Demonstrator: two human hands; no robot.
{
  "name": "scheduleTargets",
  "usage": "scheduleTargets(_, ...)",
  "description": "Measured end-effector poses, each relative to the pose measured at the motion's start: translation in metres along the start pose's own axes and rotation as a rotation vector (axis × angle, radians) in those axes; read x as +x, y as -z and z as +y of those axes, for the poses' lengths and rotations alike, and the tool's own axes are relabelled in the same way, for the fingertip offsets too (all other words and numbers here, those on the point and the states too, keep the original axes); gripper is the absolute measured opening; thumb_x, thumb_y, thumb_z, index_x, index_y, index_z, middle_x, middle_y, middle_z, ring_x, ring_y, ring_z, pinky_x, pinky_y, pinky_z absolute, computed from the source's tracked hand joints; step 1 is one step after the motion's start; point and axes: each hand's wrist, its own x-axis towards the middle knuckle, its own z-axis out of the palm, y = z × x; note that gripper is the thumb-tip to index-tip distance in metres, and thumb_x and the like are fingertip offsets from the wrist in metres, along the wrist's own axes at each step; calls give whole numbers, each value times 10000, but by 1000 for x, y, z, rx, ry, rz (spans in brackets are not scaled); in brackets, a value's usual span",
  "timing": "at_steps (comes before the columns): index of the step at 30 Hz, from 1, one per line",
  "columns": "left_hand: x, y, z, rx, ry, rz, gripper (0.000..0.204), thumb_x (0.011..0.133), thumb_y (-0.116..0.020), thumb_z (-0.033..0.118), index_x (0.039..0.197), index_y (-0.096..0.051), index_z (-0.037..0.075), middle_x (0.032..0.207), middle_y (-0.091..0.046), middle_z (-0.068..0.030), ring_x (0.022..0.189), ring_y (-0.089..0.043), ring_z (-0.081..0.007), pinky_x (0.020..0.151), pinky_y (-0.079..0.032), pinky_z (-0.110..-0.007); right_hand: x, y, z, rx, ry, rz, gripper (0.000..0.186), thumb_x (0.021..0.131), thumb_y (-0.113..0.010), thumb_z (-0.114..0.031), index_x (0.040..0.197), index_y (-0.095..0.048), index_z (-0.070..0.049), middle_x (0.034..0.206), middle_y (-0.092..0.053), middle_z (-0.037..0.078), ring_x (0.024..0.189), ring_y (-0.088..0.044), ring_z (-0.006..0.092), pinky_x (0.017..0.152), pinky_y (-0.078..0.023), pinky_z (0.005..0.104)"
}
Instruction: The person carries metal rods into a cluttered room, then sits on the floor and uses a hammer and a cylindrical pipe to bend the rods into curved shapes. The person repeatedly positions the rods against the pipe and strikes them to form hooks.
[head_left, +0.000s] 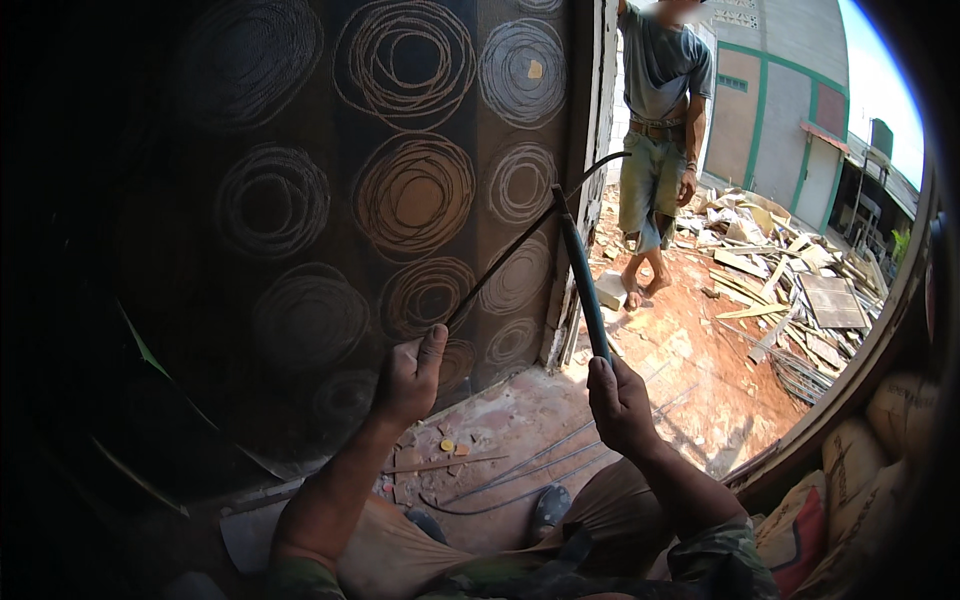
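Observation:
My left hand (412,372) is closed around the lower end of a thin dark steel rod (497,262), thumb laid along it. The rod slants up to the right and curves away near its far end. In my right hand (622,400) is a bar-shaped hand tool (585,280) with a dark greenish, tube-like handle. Its narrow upper end meets the rod just below the bend; exactly how the two engage is too small to tell. Both things are held up in front of me, above the floor.
Loose steel rods (540,468) and rubble bits lie on the floor (520,405) by my feet. A patterned wall (330,240) stands at left. Beyond the doorway are a person (660,120) and a debris heap (800,280). Filled sacks (850,470) sit at right.

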Motion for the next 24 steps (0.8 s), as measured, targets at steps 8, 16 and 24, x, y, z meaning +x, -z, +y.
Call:
scheduleTargets(8,2,14,-9,-181,-26,-86,515,1150,-557,463,817,-605,73,731,-488,59,703,-436,-55,628,-390,-283,19,61,-51,167,-171,-278,359,1173,-510,-393,975,-575,-101,659,-438,-96,493,-381,8,417,-306,223)
scheduleTargets(16,0,0,-6,-62,-171,119,357,1080,-718,326,962,-733,-11,811,-629,-36,761,-570,-122,704,-480,-318,8,58,-64,52,-263,-344,441,1151,-541,-469,962,-599,-75,623,-428,-87,484,-379,25,431,-294,243)
scheduleTargets(24,9,-12,22,47,-244,178,328,1062,-752,293,952,-736,-16,855,-609,-5,767,-541,-72,709,-457,-279,-8,32,-53,90,-191,-248,391,1165,-528,-403,968,-595,-73,653,-448,-83,531,-389,19,473,-312,240)
